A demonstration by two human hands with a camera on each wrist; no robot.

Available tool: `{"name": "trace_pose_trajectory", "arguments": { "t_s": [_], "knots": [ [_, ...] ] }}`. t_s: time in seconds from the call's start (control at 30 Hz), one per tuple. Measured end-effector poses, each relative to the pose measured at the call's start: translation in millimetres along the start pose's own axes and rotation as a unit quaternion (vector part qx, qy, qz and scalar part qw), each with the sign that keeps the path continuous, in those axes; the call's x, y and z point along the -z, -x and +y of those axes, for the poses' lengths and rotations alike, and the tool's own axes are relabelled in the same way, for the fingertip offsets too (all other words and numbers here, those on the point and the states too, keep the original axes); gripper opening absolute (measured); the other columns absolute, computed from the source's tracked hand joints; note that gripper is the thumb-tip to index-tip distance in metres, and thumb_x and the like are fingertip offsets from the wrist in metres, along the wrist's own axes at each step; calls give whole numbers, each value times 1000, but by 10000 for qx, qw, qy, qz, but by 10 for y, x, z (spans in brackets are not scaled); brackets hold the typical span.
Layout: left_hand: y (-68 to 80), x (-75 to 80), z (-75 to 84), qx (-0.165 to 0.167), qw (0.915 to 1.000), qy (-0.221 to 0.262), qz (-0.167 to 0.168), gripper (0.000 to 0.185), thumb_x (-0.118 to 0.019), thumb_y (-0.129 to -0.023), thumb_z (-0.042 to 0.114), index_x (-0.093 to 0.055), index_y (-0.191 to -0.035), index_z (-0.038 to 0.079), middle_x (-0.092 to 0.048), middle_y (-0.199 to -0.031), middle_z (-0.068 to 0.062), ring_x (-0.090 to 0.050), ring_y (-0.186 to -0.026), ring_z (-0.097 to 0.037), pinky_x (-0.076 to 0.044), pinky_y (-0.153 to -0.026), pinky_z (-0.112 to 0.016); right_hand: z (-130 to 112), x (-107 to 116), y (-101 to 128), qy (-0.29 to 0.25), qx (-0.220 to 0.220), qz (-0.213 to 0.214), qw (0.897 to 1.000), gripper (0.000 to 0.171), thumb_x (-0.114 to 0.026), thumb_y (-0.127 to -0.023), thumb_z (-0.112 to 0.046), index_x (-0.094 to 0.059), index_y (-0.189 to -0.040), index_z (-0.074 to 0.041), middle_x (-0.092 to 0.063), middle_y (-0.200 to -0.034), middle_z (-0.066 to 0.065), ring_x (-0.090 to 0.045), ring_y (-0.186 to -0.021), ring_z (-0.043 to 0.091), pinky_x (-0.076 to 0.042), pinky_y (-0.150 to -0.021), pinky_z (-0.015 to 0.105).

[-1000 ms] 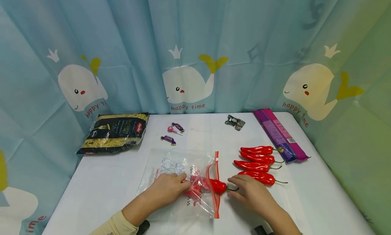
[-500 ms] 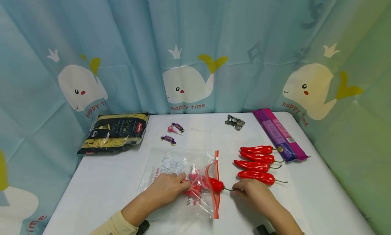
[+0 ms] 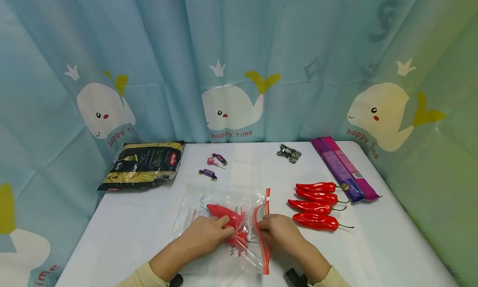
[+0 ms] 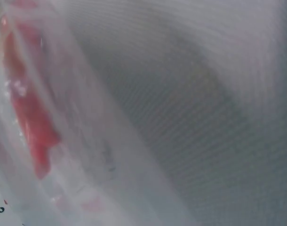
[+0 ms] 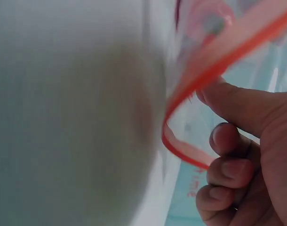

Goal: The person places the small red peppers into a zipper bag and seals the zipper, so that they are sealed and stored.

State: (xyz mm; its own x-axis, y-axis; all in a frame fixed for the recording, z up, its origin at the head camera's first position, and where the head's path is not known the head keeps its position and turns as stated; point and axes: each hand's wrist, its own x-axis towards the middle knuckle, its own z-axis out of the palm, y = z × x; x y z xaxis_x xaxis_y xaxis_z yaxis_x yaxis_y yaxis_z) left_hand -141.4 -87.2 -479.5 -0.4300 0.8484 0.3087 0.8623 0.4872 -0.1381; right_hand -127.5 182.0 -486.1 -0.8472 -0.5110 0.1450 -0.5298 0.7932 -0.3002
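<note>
A clear zip bag (image 3: pixel 213 258) lies flat with its orange-edged mouth towards the right. Red chili peppers (image 3: pixel 239 241) show through the film, one pointing to the upper left. My left hand (image 3: pixel 203 237) grips the bag's upper film over the peppers. At the mouth, my right hand (image 3: pixel 281 233) has its fingertips inside the orange edge, pinching at the stem end of a pepper; the stem is mostly hidden. In the right wrist view the orange strip (image 5: pixel 190 77) loops past my thumb, and the other fingers are curled. A blurred red pepper (image 4: pixel 33 122) shows in the left wrist view.
Several red chili peppers (image 3: pixel 315 221) lie in a stack right of the bag. Behind them is a purple packet (image 3: pixel 345 169). A black wrapper (image 3: pixel 288 153), purple candies (image 3: pixel 207 174), a pink lollipop (image 3: pixel 210 161) and a pasta bag (image 3: pixel 143 166) lie further back.
My right hand has moved left from the stem tip into the bag's mouth, and the pepper that stuck out has slid inside. My left hand stays on the bag. The head view has tilted slightly.
</note>
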Motion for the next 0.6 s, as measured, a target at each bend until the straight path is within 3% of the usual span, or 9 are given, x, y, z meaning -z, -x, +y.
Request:
{"name": "trace_pose_trajectory", "arguments": {
  "t_s": [0.13,0.3,0.43,0.6],
  "knots": [
    [0,-28,8,34,10000,-28,27,9,-68,-92,25,-59,-92,27,-53,-86,6,-50,-58,-12,-36,-47,-26,5,-22,19,-138,-93,-49,9998,12,-80,-83,-13,-80,-94,-17,-59,-73,-11,-43,-61,4,-40,-56,24],
    [-1,-33,3,63,9999,103,-122,10,-68,-92,25,-59,-94,28,-52,-86,6,-50,-59,-11,-35,-48,-25,63,141,179,-558,-492,95,9972,22,-82,-83,-18,-79,-105,-16,-64,-80,-14,-49,-66,-1,-47,-60,24],
    [-6,-20,-10,126,9994,179,-251,9,-68,-94,27,-59,-95,28,-53,-87,6,-49,-59,-10,-34,-49,-24,172,341,349,-98,-734,597,9955,23,-85,-79,-19,-79,-101,-18,-61,-82,-16,-54,-73,1,-50,-66,26],
    [-11,-32,-23,108,9995,191,-215,9,-68,-93,27,-59,-94,28,-54,-87,6,-49,-60,-11,-34,-48,-25,421,532,622,413,-916,1084,9890,30,-88,-73,-11,-78,-100,-16,-67,-99,-4,-63,-95,19,-54,-82,43]
  ]
}}
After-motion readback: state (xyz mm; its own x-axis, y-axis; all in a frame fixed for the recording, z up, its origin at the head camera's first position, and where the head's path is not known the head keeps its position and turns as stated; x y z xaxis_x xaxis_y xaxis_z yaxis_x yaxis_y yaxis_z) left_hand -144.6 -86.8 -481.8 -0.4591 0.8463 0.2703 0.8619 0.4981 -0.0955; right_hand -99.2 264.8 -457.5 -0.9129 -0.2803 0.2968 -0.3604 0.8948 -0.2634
